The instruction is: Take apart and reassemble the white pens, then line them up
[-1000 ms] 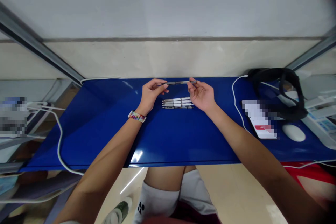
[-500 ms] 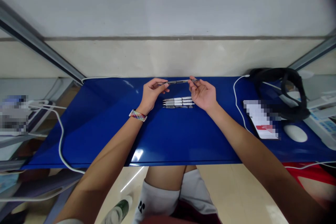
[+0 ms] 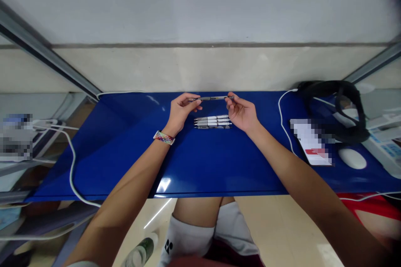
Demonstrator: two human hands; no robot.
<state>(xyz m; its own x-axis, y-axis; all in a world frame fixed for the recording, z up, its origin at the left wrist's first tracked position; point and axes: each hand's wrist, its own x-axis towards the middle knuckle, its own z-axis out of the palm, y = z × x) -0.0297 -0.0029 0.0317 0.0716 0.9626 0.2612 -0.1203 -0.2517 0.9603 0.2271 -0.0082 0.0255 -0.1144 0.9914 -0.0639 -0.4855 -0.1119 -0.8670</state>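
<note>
Left hand [image 3: 181,110] pinches one end of a dark pen [image 3: 210,98] between thumb and fingertips; right hand [image 3: 242,112] pinches the other end the same way. Both are closed on the pen, which is level and raised above the blue desk [image 3: 200,162], near its far edge.

Directly beneath, between the two hands, a row of white pens [image 3: 212,121] lies flat on the desk, side by side, parallel, tips pointing left.

Step in hand, as judged: working the pen at both ends, twisting or pulling, its parts too small to make out. The next move likely calls for a firm hold by one hand while the other turns or draws along the pen's axis.

Further out: a woven bracelet [image 3: 163,137] on the left wrist. At right, a white cable [image 3: 282,121], a white mouse [image 3: 352,158], a black strap [image 3: 335,104]. At left, another white cable [image 3: 71,162] hangs off the desk edge.
</note>
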